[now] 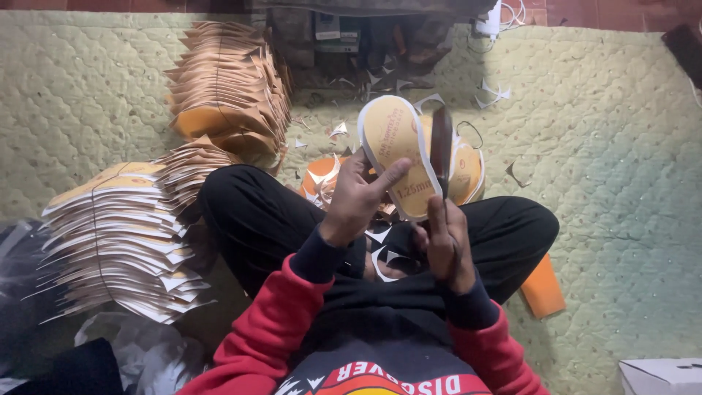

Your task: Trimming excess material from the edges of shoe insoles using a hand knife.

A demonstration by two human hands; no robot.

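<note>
My left hand (356,196) holds up a yellow sole-shaped insole board (395,150) with a white edge, thumb across its face. My right hand (446,241) grips a pair of dark scissors (441,146) whose blades rise along the insole's right edge. Both hands are over my lap, between my crossed legs in black trousers. White offcut scraps (384,256) lie on my lap.
A pile of cut insoles (464,172) lies behind the hands. Tall stacks of uncut board sheets stand at the left (117,234) and upper left (230,91). A green quilted mat (614,168) covers the floor, with an orange sheet (542,289) by my right knee and a white box (662,377) at the lower right.
</note>
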